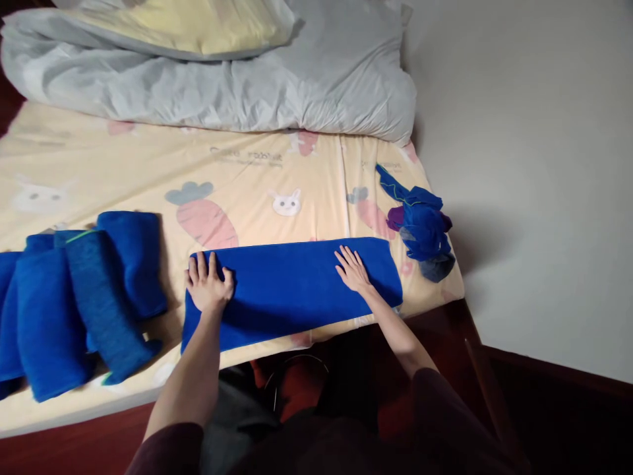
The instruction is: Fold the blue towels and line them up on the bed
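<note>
A blue towel [287, 284] lies spread in a long flat strip along the near edge of the bed. My left hand [210, 284] rests on its left end, palm down with the fingers spread. Toward the right end, my right hand [353, 269] lies flat on the cloth, fingers stretched out. Neither hand grips anything. To the left are several folded blue towels [49, 316], overlapping one another, one of them a duller blue [101, 297] with green edging. A crumpled bundle of blue, purple and grey cloths [422, 224] sits to the right.
The bed [257, 171] has a cream sheet with carrot and rabbit prints. A rolled grey quilt [198, 95] and a yellow cloth or pillow [212, 26] lie across its far side. A pale wall [534, 165] stands to the right, above a dark red floor [89, 442].
</note>
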Demonstrator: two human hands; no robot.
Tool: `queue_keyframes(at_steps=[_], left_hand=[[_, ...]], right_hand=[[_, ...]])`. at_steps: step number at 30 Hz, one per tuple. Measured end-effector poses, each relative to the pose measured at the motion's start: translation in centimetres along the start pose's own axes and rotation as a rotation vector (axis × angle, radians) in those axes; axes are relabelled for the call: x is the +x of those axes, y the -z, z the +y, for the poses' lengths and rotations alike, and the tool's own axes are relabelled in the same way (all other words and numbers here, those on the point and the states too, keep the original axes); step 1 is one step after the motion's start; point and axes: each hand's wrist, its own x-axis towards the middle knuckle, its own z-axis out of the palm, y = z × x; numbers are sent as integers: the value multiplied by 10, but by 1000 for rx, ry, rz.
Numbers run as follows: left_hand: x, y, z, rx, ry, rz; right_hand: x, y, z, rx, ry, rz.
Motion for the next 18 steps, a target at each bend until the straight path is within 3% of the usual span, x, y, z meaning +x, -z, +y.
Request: queue_keyframes(at_steps=[5, 9, 13, 18], left_hand=[[1, 1, 2, -62, 15, -25], [1, 1, 2, -41, 17, -11], [1, 1, 3, -42, 12, 12], [2, 3, 6, -75, 26, -22]], right_hand=[[17, 8, 64, -46, -221, 20], [27, 36, 109, -102, -191, 2], [48, 64, 134, -175, -133, -112], [72, 82, 156, -249, -115, -264]])
